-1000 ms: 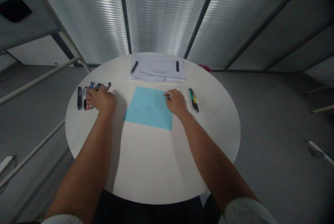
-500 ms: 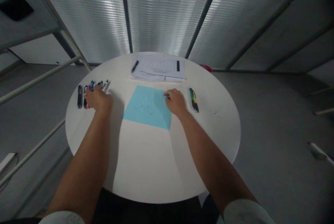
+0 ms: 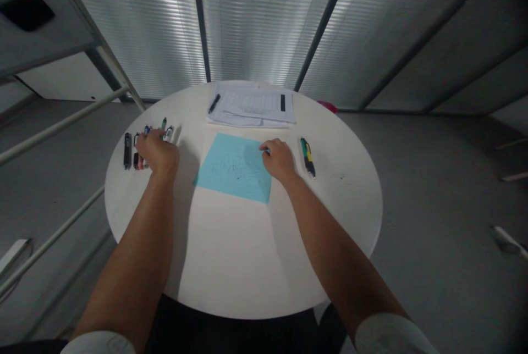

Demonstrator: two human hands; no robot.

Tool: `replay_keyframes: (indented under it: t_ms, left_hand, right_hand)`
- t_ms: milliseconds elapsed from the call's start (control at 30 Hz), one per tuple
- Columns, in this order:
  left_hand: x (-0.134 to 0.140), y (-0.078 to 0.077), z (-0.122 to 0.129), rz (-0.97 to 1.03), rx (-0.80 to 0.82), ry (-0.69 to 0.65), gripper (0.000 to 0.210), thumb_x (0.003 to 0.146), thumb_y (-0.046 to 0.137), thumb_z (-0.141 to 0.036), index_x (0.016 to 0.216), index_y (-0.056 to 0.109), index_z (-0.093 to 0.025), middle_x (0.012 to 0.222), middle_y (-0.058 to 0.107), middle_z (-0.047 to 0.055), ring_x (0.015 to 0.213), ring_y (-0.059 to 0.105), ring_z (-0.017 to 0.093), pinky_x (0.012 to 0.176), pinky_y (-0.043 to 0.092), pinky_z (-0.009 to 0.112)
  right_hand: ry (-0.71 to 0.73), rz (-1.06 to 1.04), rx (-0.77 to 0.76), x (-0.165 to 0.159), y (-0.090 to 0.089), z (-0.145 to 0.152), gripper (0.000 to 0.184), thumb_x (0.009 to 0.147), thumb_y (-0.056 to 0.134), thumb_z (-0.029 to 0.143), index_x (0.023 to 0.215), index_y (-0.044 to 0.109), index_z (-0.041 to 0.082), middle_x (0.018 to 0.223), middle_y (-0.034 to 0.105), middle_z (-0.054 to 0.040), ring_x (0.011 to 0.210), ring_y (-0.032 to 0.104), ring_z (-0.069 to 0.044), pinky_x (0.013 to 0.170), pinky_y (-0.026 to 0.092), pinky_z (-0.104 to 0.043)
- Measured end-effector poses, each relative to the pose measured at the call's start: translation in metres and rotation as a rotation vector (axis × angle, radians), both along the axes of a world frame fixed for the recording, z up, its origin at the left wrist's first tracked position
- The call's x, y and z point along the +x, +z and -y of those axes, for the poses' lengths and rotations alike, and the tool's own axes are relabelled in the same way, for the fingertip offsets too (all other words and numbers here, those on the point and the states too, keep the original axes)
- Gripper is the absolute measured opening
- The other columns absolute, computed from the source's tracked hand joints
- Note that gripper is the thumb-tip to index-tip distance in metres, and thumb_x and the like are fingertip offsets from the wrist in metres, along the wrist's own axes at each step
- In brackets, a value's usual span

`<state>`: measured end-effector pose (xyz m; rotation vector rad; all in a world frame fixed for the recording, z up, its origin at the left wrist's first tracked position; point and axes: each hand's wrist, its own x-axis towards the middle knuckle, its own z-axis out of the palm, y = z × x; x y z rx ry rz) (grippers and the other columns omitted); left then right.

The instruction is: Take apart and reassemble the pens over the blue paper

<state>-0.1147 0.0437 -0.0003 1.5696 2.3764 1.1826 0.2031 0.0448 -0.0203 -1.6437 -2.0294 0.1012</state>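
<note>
My left hand (image 3: 158,151) lies over a row of several pens (image 3: 132,150) at the left of a round white table (image 3: 231,255). Its fingers curl around a green-tipped pen (image 3: 164,122) that pokes up past the knuckles, with a white pen (image 3: 168,133) beside it. My right hand (image 3: 279,159) rests with curled fingers on the right edge of a light blue sheet of paper (image 3: 231,170) in the table's middle, pinning it down. Faint scribbles show on the sheet.
A green-and-yellow pen (image 3: 307,157) lies just right of my right hand. A stack of white printed papers (image 3: 256,106) with a black pen (image 3: 213,103) sits at the far edge. Metal rails (image 3: 61,120) run along the left. Grey floor surrounds the table.
My left hand has shifted slightly left over the pen row, and the green-tipped pen has risen above the fingers. The right hand stays on the blue sheet.
</note>
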Motion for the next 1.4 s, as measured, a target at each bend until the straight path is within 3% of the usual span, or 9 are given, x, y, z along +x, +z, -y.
replay_keyframes:
  t_ms: [67,133,300,500,633,767,1033,1300,1400]
  left_hand:
    - [0.005,0.001,-0.002,-0.048,0.055,0.057,0.036,0.073,0.048,-0.010,0.104,0.066,-0.015,0.105,0.061,0.015,0.116,0.049,0.033,0.103,0.034,0.051]
    - [0.014,0.003,-0.003,-0.087,0.086,0.018,0.037,0.074,0.046,-0.008,0.103,0.066,-0.016,0.101,0.062,0.013,0.113,0.051,0.030,0.102,0.036,0.047]
    - [0.039,0.007,-0.002,-0.092,0.130,-0.212,0.036,0.078,0.044,-0.009,0.103,0.068,-0.016,0.104,0.062,0.012,0.105,0.055,0.025,0.099,0.040,0.040]
    - [0.054,0.001,-0.001,-0.040,0.142,-0.429,0.032,0.079,0.047,-0.011,0.101,0.070,-0.016,0.103,0.064,0.010,0.096,0.060,0.021,0.092,0.046,0.037]
    - [0.064,-0.001,0.001,0.100,0.141,-0.569,0.025,0.077,0.054,-0.015,0.095,0.072,-0.018,0.098,0.068,0.007,0.087,0.063,0.019,0.084,0.050,0.033]
    - [0.075,-0.002,0.002,0.401,0.079,-0.714,0.019,0.075,0.064,-0.023,0.091,0.073,-0.017,0.091,0.072,0.005,0.081,0.065,0.018,0.077,0.051,0.031]
    - [0.086,-0.002,0.005,0.676,-0.008,-0.856,0.024,0.067,0.078,-0.031,0.084,0.073,-0.015,0.087,0.074,0.008,0.079,0.067,0.018,0.080,0.052,0.034]
    - [0.088,-0.003,0.010,0.685,-0.071,-0.901,0.020,0.067,0.079,-0.032,0.077,0.074,-0.016,0.090,0.075,0.008,0.083,0.068,0.018,0.084,0.050,0.032]
    - [0.090,-0.002,0.010,0.714,-0.061,-0.882,0.024,0.066,0.080,-0.035,0.078,0.073,-0.015,0.087,0.074,0.008,0.078,0.066,0.017,0.078,0.050,0.030]
  right_hand:
    - [-0.002,0.008,-0.004,0.000,0.000,0.000,0.026,0.081,0.049,0.011,0.093,0.068,0.022,0.101,0.065,-0.0098,0.097,0.056,-0.026,0.086,0.043,-0.041]
    - [-0.006,0.017,-0.011,0.000,0.001,0.000,0.025,0.081,0.049,0.011,0.093,0.068,0.022,0.102,0.065,-0.0097,0.098,0.056,-0.026,0.086,0.043,-0.040]
    - [-0.011,0.023,-0.020,-0.001,0.003,0.001,0.026,0.081,0.049,0.010,0.095,0.068,0.021,0.103,0.065,-0.0098,0.098,0.056,-0.026,0.086,0.042,-0.040]
    - [-0.035,0.030,-0.014,-0.002,0.002,0.001,0.025,0.081,0.049,0.010,0.092,0.068,0.022,0.101,0.065,-0.0094,0.097,0.055,-0.026,0.086,0.042,-0.039]
    - [-0.034,-0.062,0.040,-0.002,0.001,-0.001,0.026,0.083,0.045,0.012,0.097,0.066,0.021,0.099,0.066,-0.0093,0.095,0.057,-0.025,0.085,0.042,-0.038]
    - [-0.012,-0.336,0.069,-0.004,0.006,0.002,0.027,0.093,0.042,0.029,0.112,0.060,0.022,0.087,0.067,-0.0042,0.083,0.060,-0.020,0.079,0.044,-0.032]
    - [0.176,-0.603,-0.117,-0.006,0.009,0.009,0.054,0.093,0.034,0.063,0.077,0.063,0.021,0.049,0.049,0.0041,0.049,0.046,-0.012,0.055,0.037,-0.025]
    - [0.225,-0.736,-0.161,-0.003,0.008,0.001,0.055,0.086,0.047,0.068,0.061,0.056,0.020,0.046,0.045,0.0045,0.049,0.045,-0.011,0.054,0.037,-0.024]
    - [0.213,-0.791,-0.176,-0.002,0.007,-0.002,0.056,0.085,0.049,0.068,0.059,0.055,0.020,0.044,0.044,0.0045,0.045,0.042,-0.009,0.050,0.034,-0.024]
